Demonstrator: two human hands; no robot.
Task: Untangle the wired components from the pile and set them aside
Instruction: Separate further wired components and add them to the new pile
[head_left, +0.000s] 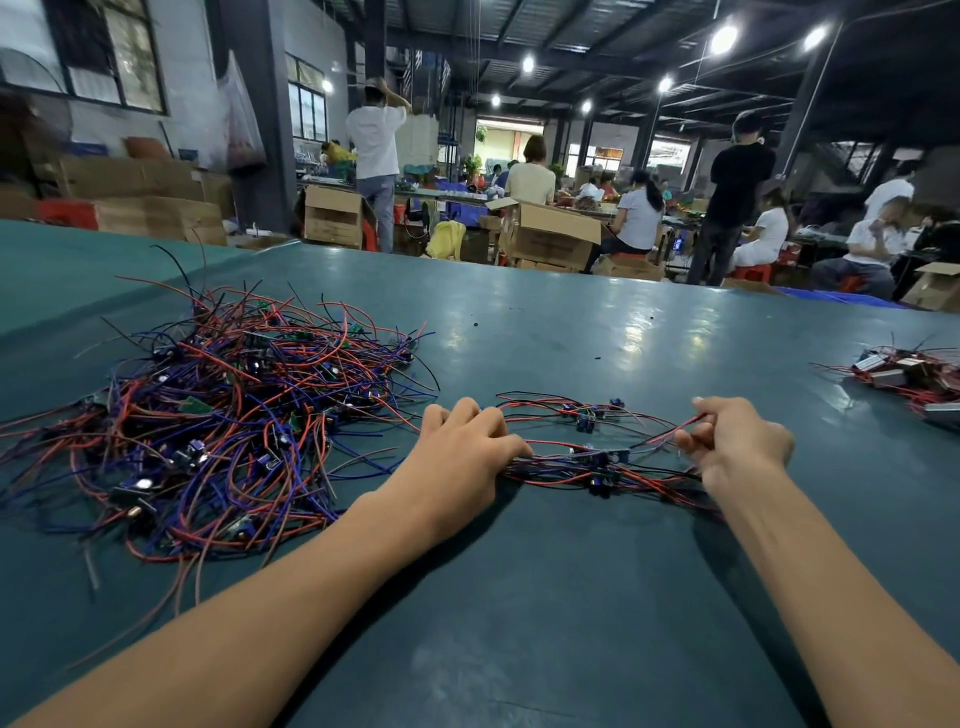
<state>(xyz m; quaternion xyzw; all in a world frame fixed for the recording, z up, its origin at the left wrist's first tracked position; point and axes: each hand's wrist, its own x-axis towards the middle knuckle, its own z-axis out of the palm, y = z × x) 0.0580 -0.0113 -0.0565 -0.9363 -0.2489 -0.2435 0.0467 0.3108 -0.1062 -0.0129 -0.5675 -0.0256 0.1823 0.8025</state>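
A big tangled pile of wired components (218, 415), with red, blue and black leads and small green boards, lies on the left of the green table (571, 338). A small bundle of separated components (597, 462) is stretched between my hands in the middle. My left hand (462, 452) grips the bundle's left end with curled fingers. My right hand (737, 441) pinches red and black wire ends at the bundle's right side. A few more loose components (587, 413) lie just behind the bundle.
Another small heap of wired parts with silver blocks (909, 376) sits at the right edge of the table. Beyond the far table edge stand cardboard boxes (550, 234), and several people sit or stand at other benches.
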